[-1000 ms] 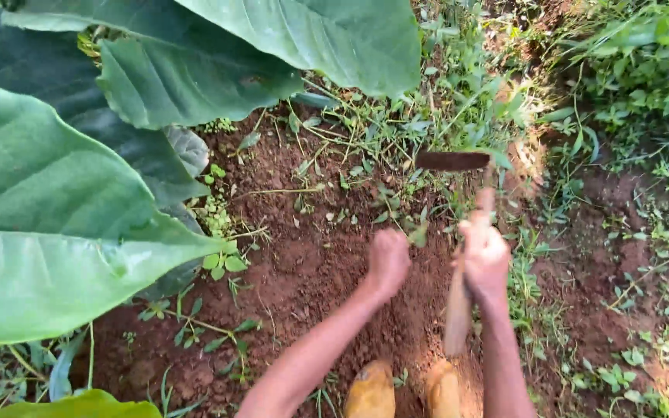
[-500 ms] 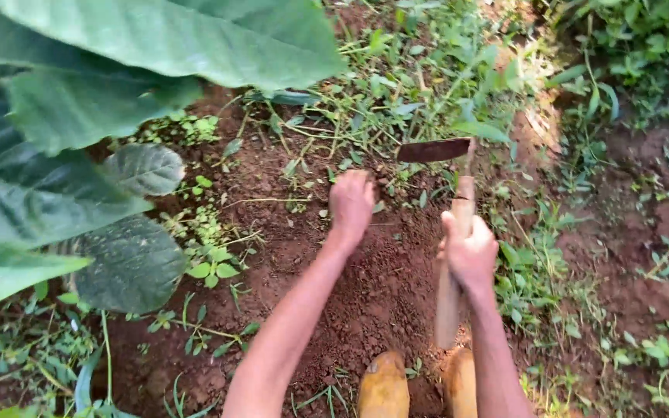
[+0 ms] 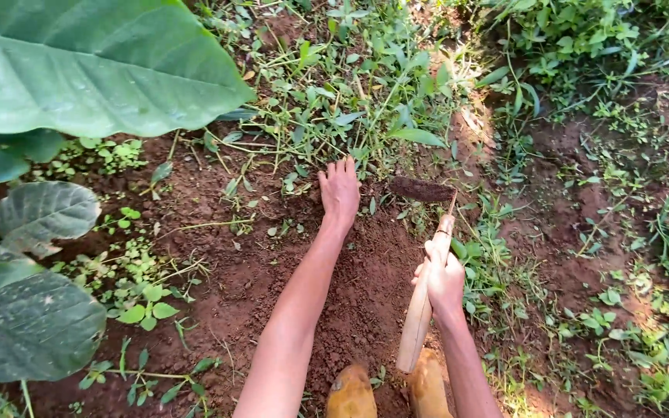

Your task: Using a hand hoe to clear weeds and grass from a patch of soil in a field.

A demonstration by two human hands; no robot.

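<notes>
My right hand grips the wooden handle of a small hoe. Its dark metal blade rests on the red-brown soil just beyond the hand, at the edge of a patch of low weeds. My left hand reaches farther forward with fingers spread, palm down on the soil beside the weeds, left of the blade. It holds nothing that I can see. My two feet show at the bottom edge, caked in soil.
Large broad green leaves overhang the upper left, with more dusty leaves at the lower left. Grass and small weeds cover the ground to the right. Bare dug soil lies between my arms.
My left hand has stretched forward from beside the handle to the weeds' edge. The hoe blade has come down onto the soil. The view has shifted, pushing the big leaves up and left.
</notes>
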